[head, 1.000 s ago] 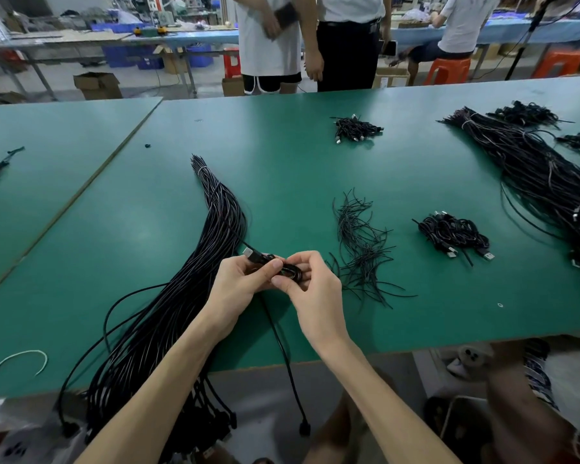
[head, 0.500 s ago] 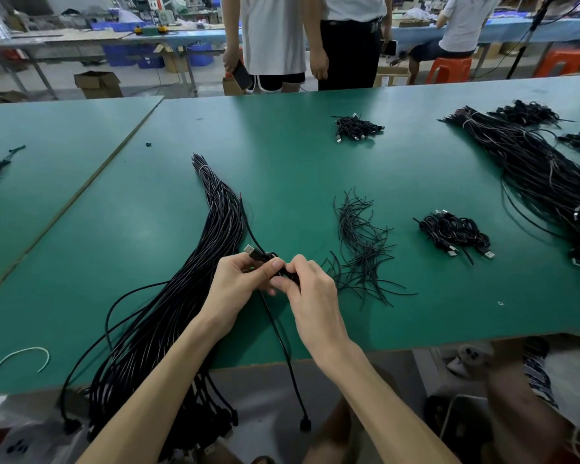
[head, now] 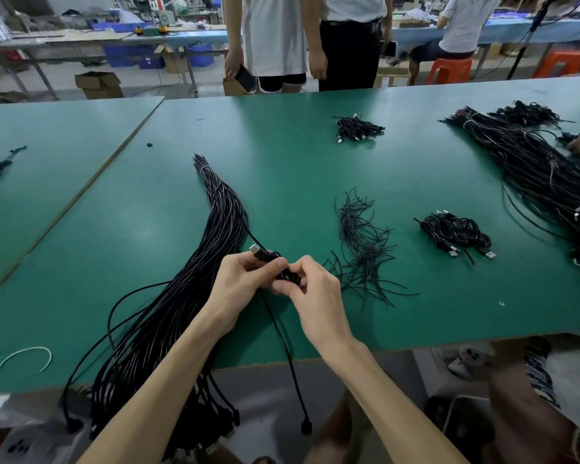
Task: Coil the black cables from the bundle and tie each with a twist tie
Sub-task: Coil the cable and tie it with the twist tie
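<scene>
Black cable [head: 264, 254] is held above the green desk [head: 282, 169], near its front edge. Left hand [head: 238, 283] pinches the plug end; right hand [head: 315, 296] has its fingers curled round the small coil (the tail hangs over the desk edge). The bundle [head: 188, 296] lies just left, the twist ties [head: 362, 249] just right.

Counts across two worktops [head: 282, 169].
Two hands, left hand [head: 238, 283] and right hand [head: 315, 296], share one cable [head: 283, 343]; two long bundles [head: 188, 296], two coiled piles [head: 456, 232] in plain view, one twist-tie heap [head: 365, 249], one white loop [head: 24, 358].
</scene>
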